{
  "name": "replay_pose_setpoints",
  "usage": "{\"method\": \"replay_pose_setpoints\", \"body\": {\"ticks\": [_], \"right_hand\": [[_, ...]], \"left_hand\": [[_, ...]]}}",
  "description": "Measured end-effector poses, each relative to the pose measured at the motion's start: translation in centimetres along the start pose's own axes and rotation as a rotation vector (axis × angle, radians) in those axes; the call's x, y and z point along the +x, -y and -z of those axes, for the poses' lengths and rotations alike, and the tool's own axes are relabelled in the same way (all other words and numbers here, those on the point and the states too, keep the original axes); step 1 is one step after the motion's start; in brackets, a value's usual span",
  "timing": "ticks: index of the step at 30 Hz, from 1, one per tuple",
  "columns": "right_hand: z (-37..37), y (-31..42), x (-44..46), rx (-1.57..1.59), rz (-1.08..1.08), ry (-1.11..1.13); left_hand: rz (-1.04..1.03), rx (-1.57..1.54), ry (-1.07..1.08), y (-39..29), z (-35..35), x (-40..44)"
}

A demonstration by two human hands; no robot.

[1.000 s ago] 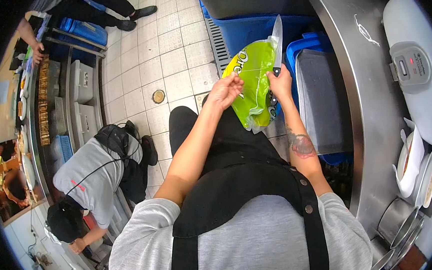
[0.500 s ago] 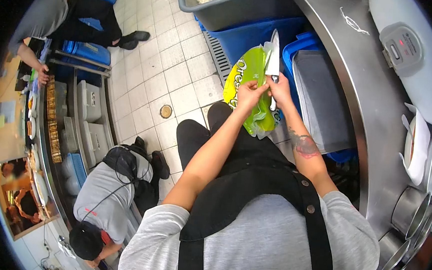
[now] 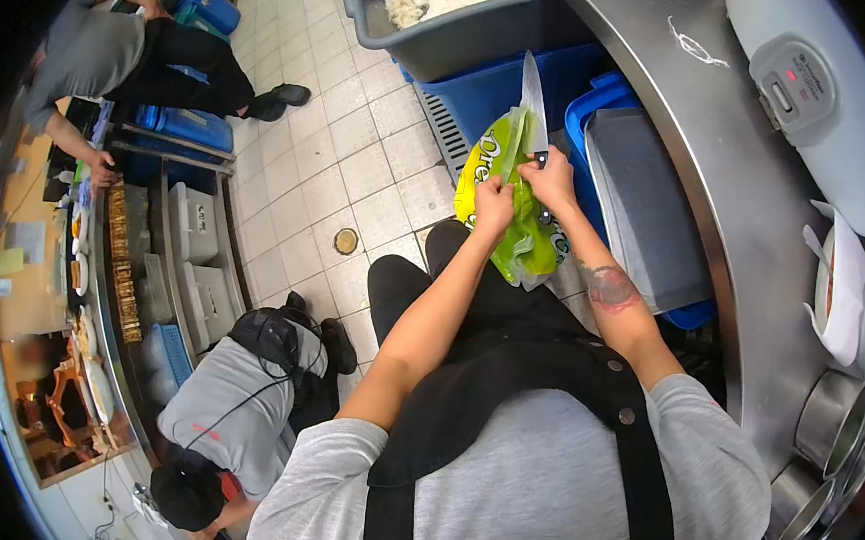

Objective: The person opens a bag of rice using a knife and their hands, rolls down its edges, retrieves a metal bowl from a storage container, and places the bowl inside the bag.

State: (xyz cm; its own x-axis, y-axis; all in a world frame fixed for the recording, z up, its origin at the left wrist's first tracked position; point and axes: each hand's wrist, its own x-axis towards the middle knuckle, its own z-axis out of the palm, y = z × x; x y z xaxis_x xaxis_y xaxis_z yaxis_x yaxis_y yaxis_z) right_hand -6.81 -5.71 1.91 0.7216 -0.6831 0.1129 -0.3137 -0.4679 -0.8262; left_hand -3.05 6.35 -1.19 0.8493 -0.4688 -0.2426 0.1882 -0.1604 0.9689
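A green and yellow plastic bag (image 3: 482,170) with large printed letters hangs in front of my knees. My left hand (image 3: 494,206) is closed on the bag, its fingers pinching the plastic near the middle. My right hand (image 3: 553,182) wraps round the handle of a kitchen knife (image 3: 535,102), while its thumb and fingertips press on the bag's green side. The blade points up and away from me, partly behind the bag's upper edge. What the bag contains is hidden.
Ahead stands a grey tub (image 3: 447,55) of white, rice-like food above a blue container (image 3: 485,98). To the right are a dark tray (image 3: 648,205), a steel counter (image 3: 707,139) and a rice cooker (image 3: 791,84). One co-worker (image 3: 233,397) bends down at left; another (image 3: 96,56) stands farther off.
My hands have drawn slightly apart on the bag, and the knife's tip now leans more to the left. The whole view has shifted a little.
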Motion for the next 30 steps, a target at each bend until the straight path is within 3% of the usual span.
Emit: {"method": "replay_pose_setpoints", "body": {"ticks": [4, 7, 11, 14, 18, 21, 22, 25, 29, 30], "right_hand": [[1.7, 0.4, -0.8, 0.556, -0.337, 0.28], [4.7, 1.4, -2.0, 0.758, -0.358, 0.391], [8.5, 2.2, -4.3, 0.718, -0.448, 0.547], [11.3, 3.6, -5.5, 0.78, -0.507, 0.519], [15.4, 4.7, -6.2, 0.92, -0.522, 0.415], [17.7, 5.1, -6.3, 0.857, -0.482, 0.321], [17.9, 4.6, -6.3, 0.797, -0.481, 0.279], [17.9, 2.9, -6.3, 0.688, -0.438, 0.283], [16.1, 3.3, -6.9, 0.501, -0.401, 0.191], [16.1, 2.9, -6.8, 0.431, -0.419, 0.197]], "left_hand": [[-0.008, -0.062, -0.006, 0.5, 0.0, 0.3], [0.011, 0.034, -0.041, 0.2, 0.0, 0.3], [-0.024, 0.066, -0.068, -1.2, -0.4, -0.6], [-0.198, 0.103, -0.077, -2.8, -0.7, -2.4], [-0.609, 0.414, -0.081, -5.2, -1.4, -7.5], [-0.532, 0.368, 0.059, -4.3, -1.4, -9.5], [-0.508, 0.358, -0.026, -4.7, -1.4, -9.5], [-0.061, 0.05, -0.162, -6.5, -1.1, -7.7], [-0.334, 0.454, -0.293, -2.4, -0.4, -2.0], [-0.147, 0.355, -0.216, -2.2, -0.5, -1.3]]}}
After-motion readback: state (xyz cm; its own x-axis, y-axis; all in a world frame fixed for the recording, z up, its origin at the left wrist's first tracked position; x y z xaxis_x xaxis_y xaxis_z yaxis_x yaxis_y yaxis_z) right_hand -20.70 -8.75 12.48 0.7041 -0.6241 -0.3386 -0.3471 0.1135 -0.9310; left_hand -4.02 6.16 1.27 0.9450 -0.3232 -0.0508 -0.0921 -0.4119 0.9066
